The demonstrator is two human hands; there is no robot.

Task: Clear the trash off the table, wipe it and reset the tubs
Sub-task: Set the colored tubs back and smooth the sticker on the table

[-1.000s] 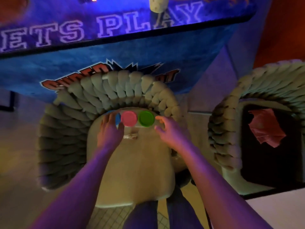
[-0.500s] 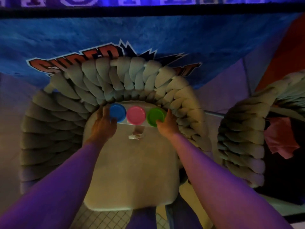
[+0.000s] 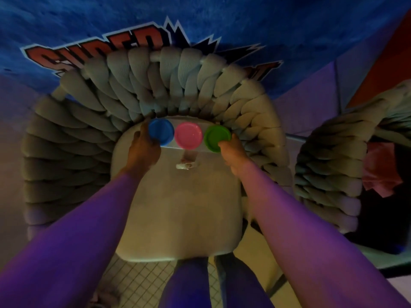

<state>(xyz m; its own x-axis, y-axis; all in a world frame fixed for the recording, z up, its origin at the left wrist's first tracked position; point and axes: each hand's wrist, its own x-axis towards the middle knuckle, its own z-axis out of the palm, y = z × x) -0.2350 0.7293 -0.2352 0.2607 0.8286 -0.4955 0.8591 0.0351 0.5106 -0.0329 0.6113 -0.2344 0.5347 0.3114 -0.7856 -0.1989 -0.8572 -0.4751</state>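
Altogether three lidded tubs on one chair seat, left hand gripping blue, right hand gripping green.

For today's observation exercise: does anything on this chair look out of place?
Yes. Three lidded tubs, blue, pink and green, sit on the chair seat, with a small crumpled scrap just before them.
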